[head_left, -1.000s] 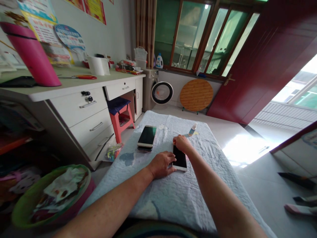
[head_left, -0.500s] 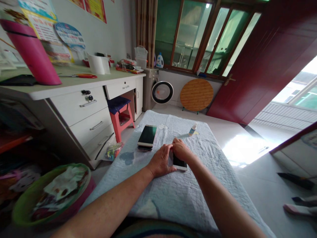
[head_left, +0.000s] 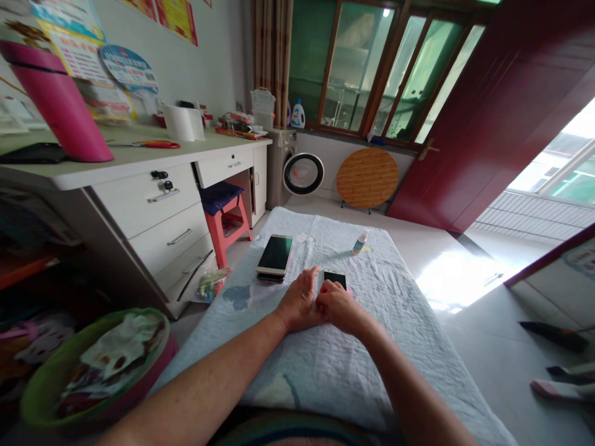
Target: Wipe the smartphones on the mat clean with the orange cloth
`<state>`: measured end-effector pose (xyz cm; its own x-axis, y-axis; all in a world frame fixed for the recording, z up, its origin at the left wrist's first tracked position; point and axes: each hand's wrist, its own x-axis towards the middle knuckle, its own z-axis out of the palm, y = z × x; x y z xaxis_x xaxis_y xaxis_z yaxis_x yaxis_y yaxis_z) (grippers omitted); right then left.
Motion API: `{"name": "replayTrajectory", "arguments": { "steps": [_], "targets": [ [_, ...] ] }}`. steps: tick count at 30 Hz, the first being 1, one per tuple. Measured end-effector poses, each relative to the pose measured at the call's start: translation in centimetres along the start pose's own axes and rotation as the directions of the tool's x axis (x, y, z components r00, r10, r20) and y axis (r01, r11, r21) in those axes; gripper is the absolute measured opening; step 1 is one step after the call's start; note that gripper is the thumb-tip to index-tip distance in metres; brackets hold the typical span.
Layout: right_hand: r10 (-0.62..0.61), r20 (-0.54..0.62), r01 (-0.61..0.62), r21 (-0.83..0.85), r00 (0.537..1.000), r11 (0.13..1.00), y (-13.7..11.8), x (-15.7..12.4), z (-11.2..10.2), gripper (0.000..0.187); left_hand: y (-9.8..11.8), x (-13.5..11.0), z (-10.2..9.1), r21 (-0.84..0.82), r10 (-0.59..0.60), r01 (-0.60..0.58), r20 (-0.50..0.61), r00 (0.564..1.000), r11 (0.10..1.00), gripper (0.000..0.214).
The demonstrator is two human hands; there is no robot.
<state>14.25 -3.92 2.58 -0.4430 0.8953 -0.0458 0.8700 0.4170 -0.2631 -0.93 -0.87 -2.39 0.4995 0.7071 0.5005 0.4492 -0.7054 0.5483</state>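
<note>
A smartphone [head_left: 335, 279] with a dark screen and light frame lies on the light blue cloth [head_left: 334, 365]; its near half is hidden by my hands. My left hand [head_left: 301, 302] rests along its left side, fingers stretched out and slightly raised. Curled over the lower part of the screen is my right hand [head_left: 339, 305], fingers closed; what they hold, if anything, is hidden. To the left, a larger light-framed phone [head_left: 276, 254] lies on top of another dark device [head_left: 270, 278]. A small spray bottle [head_left: 359, 243] stands upright beyond my right hand.
A green and pink basket [head_left: 158, 353] with crumpled items sits at the left, near a white desk [head_left: 153, 207]. Under the desk is a red stool [head_left: 230, 223]. A plastic bag [head_left: 211, 285] lies beside the cloth. A round wooden tabletop [head_left: 367, 178] leans against the back wall.
My right hand has slid down the screen toward me, uncovering the phone's far end. My left hand stays beside the phone, its fingers now straighter.
</note>
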Motion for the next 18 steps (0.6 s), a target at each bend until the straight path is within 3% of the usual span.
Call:
{"name": "replayTrajectory", "arguments": {
  "steps": [6,13,18],
  "targets": [
    [0.004,0.003,-0.004,0.137,1.0,0.991,-0.7,-1.5,-0.9,0.022,-0.2,0.0,-0.1,0.054,0.002,-0.003,0.032,0.999,0.999,0.103],
    [0.036,-0.061,-0.026,0.155,0.997,0.988,0.1,-2.3,-1.0,0.027,0.2,0.2,-0.6,0.167,0.03,-0.061,0.177,0.984,0.984,0.052],
    [0.045,-0.118,-0.019,0.215,0.992,0.976,0.7,-2.5,-0.8,0.021,0.2,0.1,-0.6,0.209,0.028,-0.072,0.209,0.977,0.975,0.066]
  ]
}}
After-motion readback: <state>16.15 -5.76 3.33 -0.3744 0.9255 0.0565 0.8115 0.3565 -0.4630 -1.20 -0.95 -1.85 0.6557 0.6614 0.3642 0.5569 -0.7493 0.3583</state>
